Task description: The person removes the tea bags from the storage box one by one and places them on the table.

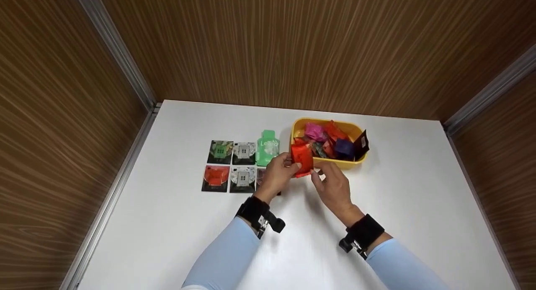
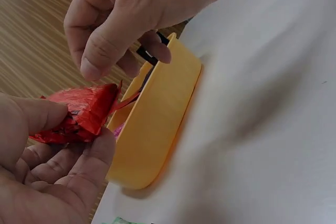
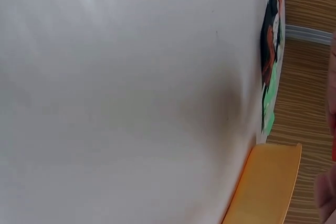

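Note:
Crinkled and shiny, a small red packet (image 1: 302, 156) is pinched between the thumb and fingers of my left hand (image 1: 277, 172), raised over the near edge of a yellow tub (image 1: 347, 164). My right hand (image 1: 334, 186) hovers at the packet's lower right corner with loosely bent fingers. In the left wrist view, a narrow gap shows between the right thumb (image 2: 92, 69) and the red packet (image 2: 86, 106). Only a few fingertips enter the right wrist view at its right edge.
Inside the tub lie a pink packet (image 1: 315, 132), a purple packet (image 1: 344, 147) and several red ones; a dark sachet (image 1: 362, 145) leans on its right rim. Left of it, square sachets (image 1: 243, 179) lie in two rows beside a green pouch (image 1: 268, 149). Wood-grain panels enclose the white table.

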{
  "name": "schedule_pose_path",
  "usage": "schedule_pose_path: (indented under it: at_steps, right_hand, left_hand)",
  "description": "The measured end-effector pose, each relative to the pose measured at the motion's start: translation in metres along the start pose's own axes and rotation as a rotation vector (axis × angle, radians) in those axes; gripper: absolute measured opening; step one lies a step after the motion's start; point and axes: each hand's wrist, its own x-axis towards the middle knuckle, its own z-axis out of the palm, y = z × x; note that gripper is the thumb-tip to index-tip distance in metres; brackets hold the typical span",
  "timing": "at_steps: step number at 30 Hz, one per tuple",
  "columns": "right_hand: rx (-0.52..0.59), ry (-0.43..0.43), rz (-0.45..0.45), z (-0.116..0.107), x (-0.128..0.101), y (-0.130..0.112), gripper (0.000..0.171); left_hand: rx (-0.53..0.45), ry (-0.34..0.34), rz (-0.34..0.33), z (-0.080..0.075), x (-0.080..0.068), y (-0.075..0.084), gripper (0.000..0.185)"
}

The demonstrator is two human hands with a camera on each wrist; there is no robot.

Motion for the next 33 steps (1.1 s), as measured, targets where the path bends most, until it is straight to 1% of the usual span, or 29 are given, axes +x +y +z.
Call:
schedule_pose_path:
  at_steps: [2,4,6,8,10,12,14,15,17,19,22,24,25,27,30,33]
  right_hand:
    - [0.072,-0.039,0.147,0.002,0.001,-0.004,0.021]
    - [0.145,-0.121,0.295,0.003,0.002,-0.007,0.028]
    - [0.216,-0.202,0.416,0.004,0.002,-0.011,0.032]
    - [0.286,-0.262,0.508,0.006,0.002,-0.014,0.031]
    - [0.349,-0.296,0.587,0.008,0.001,-0.017,0.026]
    - [0.404,-0.312,0.657,0.01,0.0,-0.02,0.02]
    - [0.433,-0.315,0.724,0.012,-0.001,-0.022,0.018]
    - [0.442,-0.312,0.753,0.013,-0.002,-0.022,0.019]
    - [0.426,-0.309,0.79,0.014,-0.004,-0.023,0.02]
    - [0.375,-0.31,0.802,0.015,-0.006,-0.021,0.022]
    - [0.282,-0.325,0.787,0.016,-0.009,-0.019,0.025]
    - [0.232,-0.342,0.774,0.018,-0.01,-0.018,0.026]
    - [0.212,-0.353,0.77,0.019,-0.01,-0.018,0.027]
    - [0.177,-0.377,0.766,0.022,-0.011,-0.018,0.029]
    - [0.146,-0.411,0.768,0.027,-0.012,-0.019,0.032]
    - [0.146,-0.441,0.768,0.031,-0.012,-0.022,0.033]
  left_hand:
    - [0.024,0.004,0.006,-0.004,-0.004,-0.004,0.032]
    - [0.006,-0.001,-0.001,-0.008,-0.006,-0.008,0.031]
    - [-0.017,-0.009,-0.009,-0.011,-0.008,-0.013,0.032]
    - [-0.018,-0.015,-0.022,-0.013,-0.009,-0.016,0.034]
    - [0.007,-0.015,-0.029,-0.016,-0.011,-0.02,0.037]
    - [0.064,-0.004,-0.027,-0.017,-0.013,-0.023,0.041]
    - [0.116,0.006,-0.02,-0.018,-0.015,-0.025,0.045]
    - [0.157,0.017,-0.01,-0.019,-0.016,-0.027,0.047]
    - [0.253,0.049,0.023,-0.019,-0.017,-0.029,0.048]
    - [0.378,0.081,0.079,-0.019,-0.018,-0.032,0.043]
    - [0.59,0.116,0.199,-0.019,-0.02,-0.037,0.031]
    - [0.702,0.121,0.276,-0.019,-0.022,-0.04,0.024]
    - [0.744,0.115,0.302,-0.018,-0.023,-0.041,0.024]
    - [0.808,0.101,0.323,-0.017,-0.024,-0.042,0.026]
    - [0.875,0.068,0.303,-0.014,-0.025,-0.041,0.034]
    - [0.938,0.05,0.288,-0.013,-0.025,-0.041,0.037]
